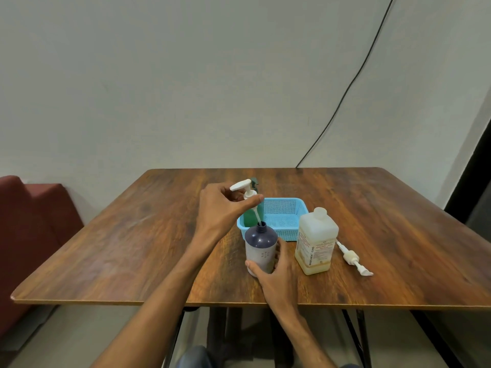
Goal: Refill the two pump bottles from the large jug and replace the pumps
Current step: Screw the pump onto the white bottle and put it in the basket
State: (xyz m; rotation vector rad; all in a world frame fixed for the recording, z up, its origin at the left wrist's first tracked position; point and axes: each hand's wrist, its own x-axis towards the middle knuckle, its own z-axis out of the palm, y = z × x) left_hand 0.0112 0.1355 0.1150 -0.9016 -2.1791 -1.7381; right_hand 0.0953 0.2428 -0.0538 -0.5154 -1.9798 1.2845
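Pump going into the dark bottle, my hands on both.

My left hand (223, 205) is pinched shut on the white pump (243, 189), holding it above the dark bottle (261, 245) with its dip tube angled down into the open neck. My right hand (273, 266) is wrapped around the lower part of that bottle, thumb across the front, keeping it upright on the worktop (132, 235). At 12 o'clock from the bottle sits a blue basket (287, 216), with a green bottle (251, 219) standing in its left end. At 3 o'clock, just beside my right hand, stands the large jug (316, 243), upright with its cap on. Beyond it, further toward 3 o'clock, a second pump (352, 257) lies flat on the wood, apart from the jug.
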